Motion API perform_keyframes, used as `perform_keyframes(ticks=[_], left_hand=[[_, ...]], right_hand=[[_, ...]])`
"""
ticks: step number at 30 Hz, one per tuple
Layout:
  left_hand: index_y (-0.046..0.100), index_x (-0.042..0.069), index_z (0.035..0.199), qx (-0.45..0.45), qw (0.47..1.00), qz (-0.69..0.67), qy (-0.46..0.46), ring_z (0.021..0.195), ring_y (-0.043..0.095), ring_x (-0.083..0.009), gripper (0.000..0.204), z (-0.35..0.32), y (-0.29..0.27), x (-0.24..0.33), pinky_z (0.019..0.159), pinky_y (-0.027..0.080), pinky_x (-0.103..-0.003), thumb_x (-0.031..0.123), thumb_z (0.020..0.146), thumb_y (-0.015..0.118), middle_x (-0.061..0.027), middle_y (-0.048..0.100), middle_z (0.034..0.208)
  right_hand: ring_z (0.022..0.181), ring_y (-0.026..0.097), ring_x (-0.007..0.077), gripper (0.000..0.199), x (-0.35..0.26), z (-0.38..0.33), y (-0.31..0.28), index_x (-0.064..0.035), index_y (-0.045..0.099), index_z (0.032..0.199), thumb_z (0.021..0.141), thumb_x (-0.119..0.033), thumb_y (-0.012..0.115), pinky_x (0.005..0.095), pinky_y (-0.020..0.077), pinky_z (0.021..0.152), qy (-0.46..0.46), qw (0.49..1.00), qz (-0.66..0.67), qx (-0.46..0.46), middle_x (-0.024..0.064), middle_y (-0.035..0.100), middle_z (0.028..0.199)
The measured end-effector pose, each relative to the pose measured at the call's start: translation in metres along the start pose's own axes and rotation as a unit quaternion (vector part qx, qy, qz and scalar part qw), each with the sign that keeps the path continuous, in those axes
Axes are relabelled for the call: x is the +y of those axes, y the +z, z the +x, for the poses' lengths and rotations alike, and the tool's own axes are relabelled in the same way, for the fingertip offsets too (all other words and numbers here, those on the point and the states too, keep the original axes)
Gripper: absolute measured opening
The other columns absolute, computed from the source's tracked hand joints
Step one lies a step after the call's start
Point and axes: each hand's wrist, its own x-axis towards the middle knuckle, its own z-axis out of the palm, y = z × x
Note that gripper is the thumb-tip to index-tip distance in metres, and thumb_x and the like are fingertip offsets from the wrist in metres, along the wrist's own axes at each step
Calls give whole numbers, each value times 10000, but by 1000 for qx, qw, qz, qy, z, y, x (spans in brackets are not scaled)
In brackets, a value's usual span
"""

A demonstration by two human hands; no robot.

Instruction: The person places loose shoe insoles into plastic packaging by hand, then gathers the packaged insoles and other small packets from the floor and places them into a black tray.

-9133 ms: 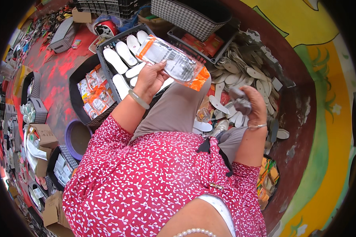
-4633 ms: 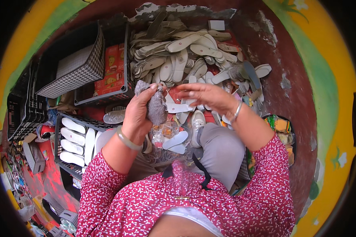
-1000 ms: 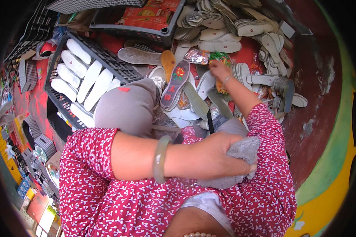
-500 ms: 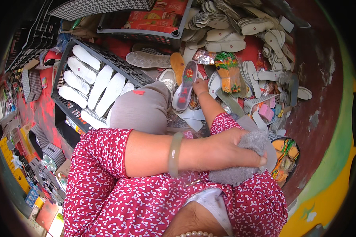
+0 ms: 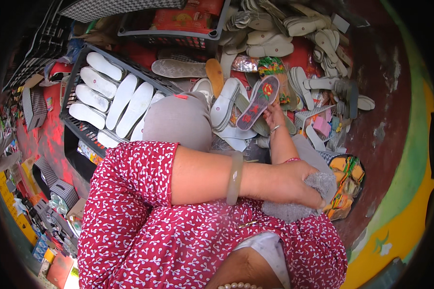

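Above the pile, my right hand (image 5: 276, 118) grips a dark grey insole (image 5: 256, 105) by its edge. The insole is tilted, with a red flower at its upper end and red stitching toward the lower. My left arm, with a pale bangle, crosses my body to the right. My left hand (image 5: 294, 185) is closed on a fuzzy grey cloth (image 5: 290, 210), which lies against my right upper arm. White insoles (image 5: 223, 107) lie just left of the held one, near an orange insole (image 5: 214, 77). A patterned bundle (image 5: 274, 69) sits behind it.
A black crate (image 5: 68, 103) of white insoles (image 5: 121, 103) stands at left, beside my grey-clad knee (image 5: 176, 123). Another crate (image 5: 178, 33) holds red packages. Heaped pale insoles (image 5: 270, 45) lie at the back; a bag of orange-and-green goods (image 5: 345, 188) is at right.
My right hand has moved the flowered insole rightward and turned it, uncovering white insoles behind its former place. My left hand, still on the grey cloth, has shifted slightly right.
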Motion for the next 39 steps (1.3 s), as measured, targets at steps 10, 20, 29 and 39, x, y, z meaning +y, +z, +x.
perform_keyframes(ticks=[10,20,29,39], left_hand=[[610,-2,947,91,995,33,-15,777,553,-97,228,15,-25,-18,722,443,-241,187,820,619,-25,622,837],[630,33,917,90,981,142,-92,746,553,-90,196,27,-34,-31,691,453,-253,190,801,641,-25,627,809],[613,29,918,89,976,180,-83,753,534,-61,183,35,-39,-39,691,446,-237,169,804,641,5,610,803],[613,25,946,79,974,196,-77,806,552,-74,176,36,-41,-40,746,445,-236,123,801,632,-5,626,848]], right_hand=[[759,599,201,175,3,5,39,-70,495,1015,858,-5,451,316,526,643,-12,993,116,-33,95,600,922],[797,593,198,160,-20,13,43,-38,520,976,822,4,523,314,524,707,-48,976,207,-51,89,600,904],[758,603,190,166,-21,6,38,-35,520,986,824,-7,543,293,526,660,-35,982,186,12,85,608,886],[617,603,182,105,-4,15,31,-30,539,936,834,-31,516,264,500,517,-38,984,173,8,93,623,797]])
